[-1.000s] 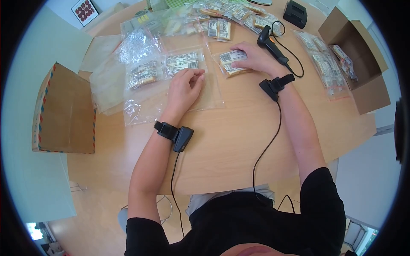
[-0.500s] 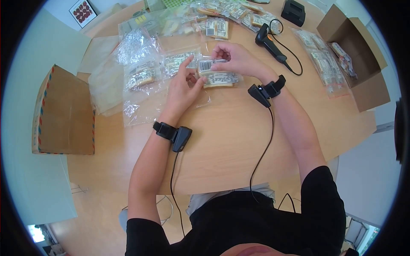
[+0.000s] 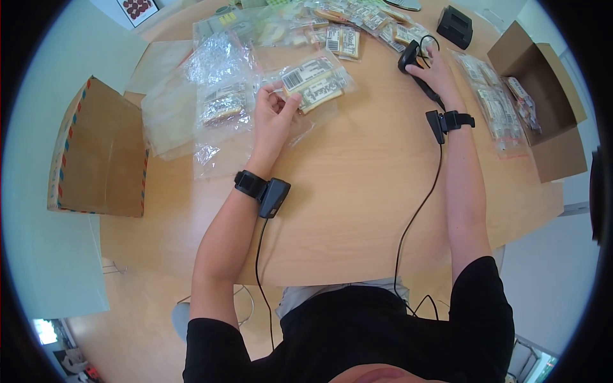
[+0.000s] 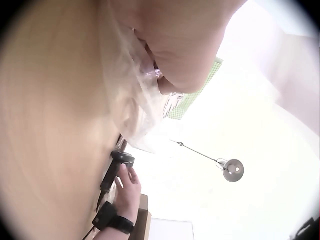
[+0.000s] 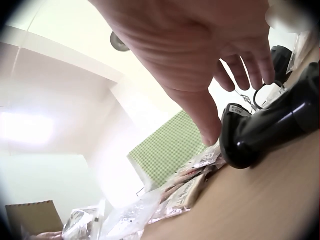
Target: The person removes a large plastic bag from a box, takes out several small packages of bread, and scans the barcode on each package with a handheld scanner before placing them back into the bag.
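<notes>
My left hand point(image 3: 273, 118) pinches the near left edge of a clear packet point(image 3: 313, 82), thumb on top. The packet holds tan, flat contents under white printed labels with a barcode, and it is tilted above the clear plastic bag point(image 3: 217, 153) on the table. My right hand point(image 3: 440, 80) is at the black barcode scanner point(image 5: 270, 130), which lies on the table. Its fingers are spread, the thumb right at the scanner's head, and they are not curled round the handle. Another labelled packet point(image 3: 223, 105) lies left of my left hand.
A heap of similar packets point(image 3: 367, 18) lies at the back. An open cardboard box point(image 3: 102, 153) stands at the left, another point(image 3: 543, 83) at the right, beside a bag of packets point(image 3: 495, 108). A black cradle point(image 3: 454, 27) sits at the back right.
My right hand brought the packet from the right to my left hand, then let go and moved right to the scanner. My left hand now holds the packet raised at an angle.
</notes>
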Motion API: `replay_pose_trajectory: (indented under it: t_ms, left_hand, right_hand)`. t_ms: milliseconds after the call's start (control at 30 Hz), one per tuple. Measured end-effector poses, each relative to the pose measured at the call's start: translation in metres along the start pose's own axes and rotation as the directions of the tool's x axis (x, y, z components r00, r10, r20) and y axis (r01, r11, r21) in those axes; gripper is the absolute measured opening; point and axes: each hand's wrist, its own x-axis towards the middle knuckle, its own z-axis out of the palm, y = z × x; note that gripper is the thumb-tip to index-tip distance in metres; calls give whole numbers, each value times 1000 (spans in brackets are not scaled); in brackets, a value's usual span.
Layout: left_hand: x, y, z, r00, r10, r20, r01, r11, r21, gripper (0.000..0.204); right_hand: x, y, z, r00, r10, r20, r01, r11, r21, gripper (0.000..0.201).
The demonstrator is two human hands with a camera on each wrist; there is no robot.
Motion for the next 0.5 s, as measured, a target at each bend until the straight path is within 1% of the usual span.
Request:
replay_pose_trajectory:
  t_ms: [67, 100, 167, 267, 300, 400, 500]
  left_hand:
    - [1, 6, 5, 999, -29, -45, 22, 989, -148, 41]
    - [0, 5, 5, 998, -37, -46, 29, 985, -168, 42]
    - [0, 4, -2, 997, -57, -44, 47, 976, -211, 42]
    - [0, 6, -2, 996, -10, -92, -7, 982, -187, 44]
    - [0, 7, -2, 995, -13, -97, -5, 984, -178, 45]
    - [-1, 7, 0, 995, -19, -101, 4, 989, -149, 47]
    - [-1, 4, -2, 997, -26, -75, 19, 996, -89, 48]
  right_hand:
    - [-6, 9, 9, 996, 29, 85, -30, 1000, 7, 83]
    - [-8, 15, 11, 991, 41, 125, -42, 999, 12, 86]
    - [-8, 18, 12, 988, 49, 143, -48, 999, -13, 85]
    - [-7, 6, 5, 980, 61, 191, -60, 998, -12, 78]
    - [-6, 0, 1, 975, 68, 212, -68, 998, -8, 76]
    - [-2, -22, -10, 977, -8, 212, -30, 985, 172, 69]
    - [-1, -55, -22, 956, -147, 253, 6, 874, 486, 67]
